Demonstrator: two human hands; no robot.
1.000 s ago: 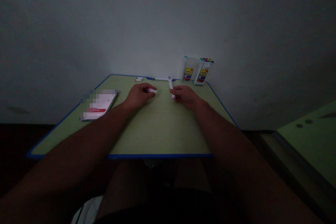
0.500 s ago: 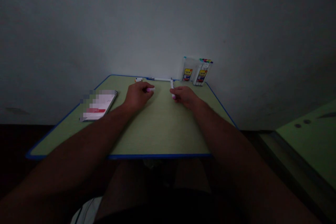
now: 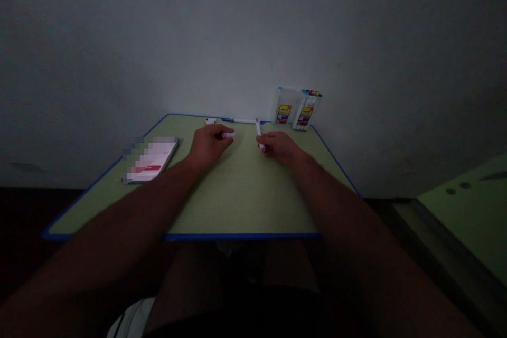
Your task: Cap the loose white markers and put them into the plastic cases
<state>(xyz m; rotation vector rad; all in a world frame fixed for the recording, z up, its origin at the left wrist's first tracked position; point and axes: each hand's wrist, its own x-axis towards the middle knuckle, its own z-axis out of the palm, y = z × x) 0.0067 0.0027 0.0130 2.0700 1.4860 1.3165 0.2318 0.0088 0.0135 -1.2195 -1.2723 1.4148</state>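
My left hand (image 3: 207, 143) is closed over the table, pinching a small pink-and-white marker cap (image 3: 228, 135) between thumb and fingers. To its right, my right hand (image 3: 277, 143) grips a white marker (image 3: 259, 132) with a pink end near the fingertips. The marker's other end points away from me, toward the wall. Cap and marker are apart, with a strip of table between them. Behind the hands, a white pen-like stick (image 3: 243, 121) lies along the table's far edge. A small white object with orange and dark spots (image 3: 210, 121) sits behind my left hand.
Two clear marker cases (image 3: 283, 108) stand at the back right; the right-hand case (image 3: 304, 112) holds several coloured markers. A phone (image 3: 152, 161) with a lit screen lies at the left. The light green table (image 3: 237, 206) has a blue edge and meets a grey wall (image 3: 237, 37).
The far end of the marker in my right hand has tipped slightly left. Both hands keep their hold and stay almost in place; the whole view has shifted very slightly.
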